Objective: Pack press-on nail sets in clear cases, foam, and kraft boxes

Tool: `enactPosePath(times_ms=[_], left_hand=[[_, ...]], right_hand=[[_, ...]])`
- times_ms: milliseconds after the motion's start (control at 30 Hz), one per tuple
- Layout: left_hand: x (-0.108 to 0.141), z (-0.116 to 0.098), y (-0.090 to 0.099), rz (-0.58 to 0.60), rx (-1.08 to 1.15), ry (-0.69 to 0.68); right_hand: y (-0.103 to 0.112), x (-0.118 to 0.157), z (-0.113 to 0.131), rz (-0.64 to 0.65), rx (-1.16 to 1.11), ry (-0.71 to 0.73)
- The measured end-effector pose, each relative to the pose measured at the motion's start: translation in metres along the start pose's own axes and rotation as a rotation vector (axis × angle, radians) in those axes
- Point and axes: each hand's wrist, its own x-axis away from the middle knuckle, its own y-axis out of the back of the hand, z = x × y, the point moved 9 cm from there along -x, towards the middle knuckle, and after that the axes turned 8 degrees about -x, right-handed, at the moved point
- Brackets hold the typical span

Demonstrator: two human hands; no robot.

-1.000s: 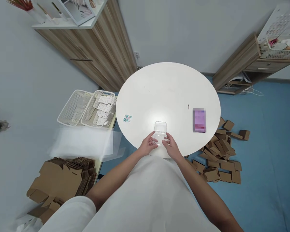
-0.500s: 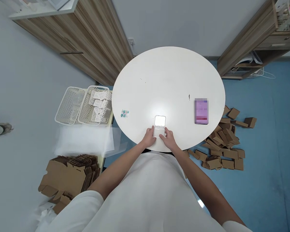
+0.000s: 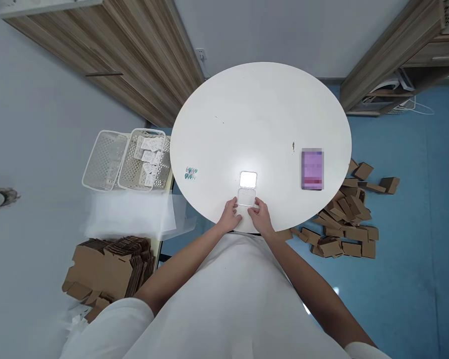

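A clear plastic case [image 3: 246, 196] lies open on the white oval desk [image 3: 262, 99], close to the edge where the person stands. Its lid [image 3: 248, 179] is laid back on the far side, with a bright glare across it, and its base is nearest the person. Any marking on the plastic is too faint to make out.

The left hand [image 3: 228, 218] is at the left side of the base, open, with its fingers loosely curved and its thumb apart from them. The right hand [image 3: 261, 218] is at the right side, also open, its thumb near the base's near edge. Whether either hand's fingertips touch the case cannot be told.

Farther out on the desk, toward the left edge, small green and pale pink pieces [image 3: 190, 173] lie in two rows. Toward the right edge is a purple rectangular item [image 3: 313, 169]; its face is pixelated, so its lettering cannot be read.

Left of the desk, two white perforated baskets stand side by side. The nearer basket [image 3: 134, 174] holds white cards [image 3: 150, 157] whose dark print is too small to read; the outer basket [image 3: 104, 162] holds something translucent. White sheets [image 3: 129, 214] lie in front of them, then a stack of flattened cardboard [image 3: 101, 271]. On the blue floor [image 3: 400, 239] to the right, small brown boxes [image 3: 346, 219] are heaped.
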Motion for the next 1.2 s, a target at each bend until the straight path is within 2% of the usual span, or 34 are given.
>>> enactPosePath(times_ms=[167, 467, 600, 733, 867, 967, 1067, 1200], left_hand=[[-0.006, -0.005, 0.003, -0.002, 0.025, -0.001], [-0.002, 0.005, 0.007, 0.052, 0.007, 0.039], [0.005, 0.011, 0.019, 0.088, -0.009, 0.036], [0.011, 0.018, 0.039, 0.117, -0.047, 0.029], [0.010, 0.025, 0.073, 0.093, -0.126, 0.041], [0.002, 0.024, 0.115, -0.006, -0.198, -0.007], [-0.013, 0.020, 0.166, -0.160, -0.297, -0.089], [-0.040, 0.017, 0.226, -0.300, -0.439, -0.180]], right_hand=[[0.000, -0.008, 0.007, 0.009, -0.019, 0.000], [0.005, -0.008, -0.004, -0.042, -0.068, -0.003], [0.009, -0.011, -0.007, -0.105, -0.085, -0.037], [0.011, -0.009, -0.008, -0.186, -0.091, -0.051], [0.014, 0.005, 0.004, -0.327, -0.060, 0.008], [0.002, 0.015, 0.027, -0.388, -0.031, 0.112], [-0.036, 0.012, 0.051, -0.313, 0.038, 0.168], [-0.101, -0.006, 0.067, -0.092, 0.178, 0.111]])
